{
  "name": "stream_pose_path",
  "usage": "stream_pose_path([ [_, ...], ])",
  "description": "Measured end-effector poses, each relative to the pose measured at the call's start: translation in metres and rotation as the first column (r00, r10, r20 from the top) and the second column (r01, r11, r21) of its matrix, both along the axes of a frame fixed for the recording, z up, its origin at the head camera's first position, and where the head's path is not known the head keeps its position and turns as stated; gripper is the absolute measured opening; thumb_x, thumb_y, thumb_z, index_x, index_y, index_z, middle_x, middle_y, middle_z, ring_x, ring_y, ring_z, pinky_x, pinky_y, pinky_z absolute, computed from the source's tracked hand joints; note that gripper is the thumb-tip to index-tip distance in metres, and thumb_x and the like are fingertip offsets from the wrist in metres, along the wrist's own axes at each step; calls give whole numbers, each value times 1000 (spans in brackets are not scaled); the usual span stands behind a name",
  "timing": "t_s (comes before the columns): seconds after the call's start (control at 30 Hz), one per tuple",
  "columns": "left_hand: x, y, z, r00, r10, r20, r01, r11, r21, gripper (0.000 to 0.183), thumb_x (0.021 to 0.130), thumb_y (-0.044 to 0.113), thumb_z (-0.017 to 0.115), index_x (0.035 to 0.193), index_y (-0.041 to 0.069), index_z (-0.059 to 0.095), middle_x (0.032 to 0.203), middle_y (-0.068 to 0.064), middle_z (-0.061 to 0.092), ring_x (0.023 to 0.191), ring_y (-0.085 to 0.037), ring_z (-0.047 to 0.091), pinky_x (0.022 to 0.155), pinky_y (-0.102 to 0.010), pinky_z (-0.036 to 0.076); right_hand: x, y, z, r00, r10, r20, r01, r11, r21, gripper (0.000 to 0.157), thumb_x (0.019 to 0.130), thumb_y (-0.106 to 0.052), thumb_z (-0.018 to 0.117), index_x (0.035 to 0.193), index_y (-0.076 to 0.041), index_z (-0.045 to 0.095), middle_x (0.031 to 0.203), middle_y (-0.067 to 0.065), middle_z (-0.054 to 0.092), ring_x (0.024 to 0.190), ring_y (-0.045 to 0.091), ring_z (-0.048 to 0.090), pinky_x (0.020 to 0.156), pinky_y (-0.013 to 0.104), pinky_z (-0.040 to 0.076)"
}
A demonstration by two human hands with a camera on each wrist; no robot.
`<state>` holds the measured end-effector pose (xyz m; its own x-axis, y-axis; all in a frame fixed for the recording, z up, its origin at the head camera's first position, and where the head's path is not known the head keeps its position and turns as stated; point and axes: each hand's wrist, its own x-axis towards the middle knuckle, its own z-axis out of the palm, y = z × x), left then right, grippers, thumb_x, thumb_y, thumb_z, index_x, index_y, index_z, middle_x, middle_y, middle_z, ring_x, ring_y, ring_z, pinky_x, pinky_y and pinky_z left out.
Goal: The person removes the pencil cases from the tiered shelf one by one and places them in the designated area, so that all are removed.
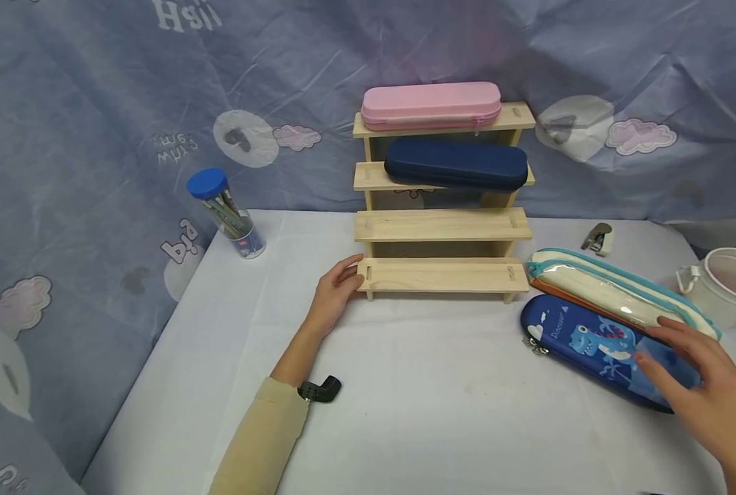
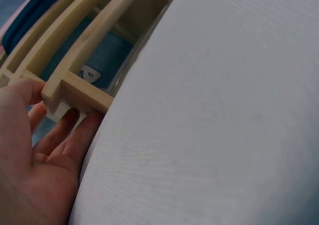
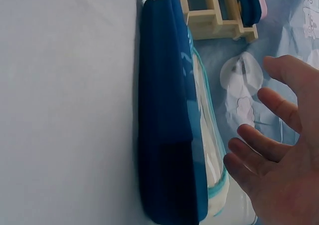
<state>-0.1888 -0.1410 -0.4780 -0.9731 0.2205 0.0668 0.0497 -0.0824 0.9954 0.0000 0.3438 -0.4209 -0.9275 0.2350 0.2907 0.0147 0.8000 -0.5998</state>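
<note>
My left hand (image 1: 336,292) grips the left end of the lowest board of a stepped wooden shelf rack (image 1: 445,275). In the left wrist view, the thumb lies at the board's corner (image 2: 52,90) and the other fingers reach around the end piece. My right hand (image 1: 708,385) hovers over the right part of a dark blue dinosaur pencil case (image 1: 597,344), fingers spread and holding nothing. Behind that case lies a cream pencil case (image 1: 591,282) with a clear front and turquoise zip. Seen from the right wrist, the blue case (image 3: 164,95) stands apart from the fingers.
A pink case (image 1: 431,103) sits on the rack's top board, a navy case (image 1: 455,163) on the board below. At the back left stands a blue-lidded jar of pencils (image 1: 232,216). A stapler (image 1: 598,238) and a white bucket (image 1: 723,289) are at the right. Patterned cloth (image 1: 281,69) hangs behind.
</note>
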Motion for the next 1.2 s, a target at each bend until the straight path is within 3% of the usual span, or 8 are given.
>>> stream_pose_path([
  [0.1,-2,2,-5,1000,16,-5,-16,1000,15,44,95,8,59,138,10,51,128,-17,57,107,-28,61,85,-47,53,-5,-3,3,999,23,-28,-23,1000,0,49,86,-7,72,131,1,55,147,14,40,140,21,27,101,7,12],
  [0.23,-2,2,-6,1000,28,-12,-28,999,17,42,95,10,60,136,15,55,126,-15,58,107,-27,61,84,-42,55,-14,-8,6,997,59,-41,-59,998,-5,50,87,-7,71,134,-3,54,144,15,42,138,16,29,98,4,16],
  [0.47,0,0,-5,999,38,-23,-37,999,17,42,94,9,60,136,12,55,125,-16,58,107,-28,61,82,-40,55,-30,-17,12,985,155,-79,-159,986,-52,50,86,-8,73,133,-9,56,141,7,46,116,-14,36,82,-3,32],
  [0.63,-2,0,-5,1000,12,3,-12,999,40,43,94,7,60,137,11,54,126,-15,58,108,-27,61,84,-42,54,-39,-24,22,977,196,-81,-204,972,-113,49,87,-8,71,134,-11,56,140,2,46,108,-12,45,80,-1,38],
  [0.83,-3,1,-6,1000,-1,-2,1,999,36,45,94,4,58,138,4,50,127,-19,57,107,-29,61,84,-46,54,-51,-32,32,962,252,-106,-268,948,-171,48,88,-5,69,134,-9,56,137,4,48,120,-2,44,88,3,37],
  [1.2,-2,2,-6,1000,23,-10,-23,999,23,42,95,10,60,137,13,54,126,-16,58,108,-28,61,84,-39,55,-72,-42,27,957,283,-59,-288,927,-242,46,92,-11,67,136,-12,53,135,5,48,106,-7,53,79,4,44],
])
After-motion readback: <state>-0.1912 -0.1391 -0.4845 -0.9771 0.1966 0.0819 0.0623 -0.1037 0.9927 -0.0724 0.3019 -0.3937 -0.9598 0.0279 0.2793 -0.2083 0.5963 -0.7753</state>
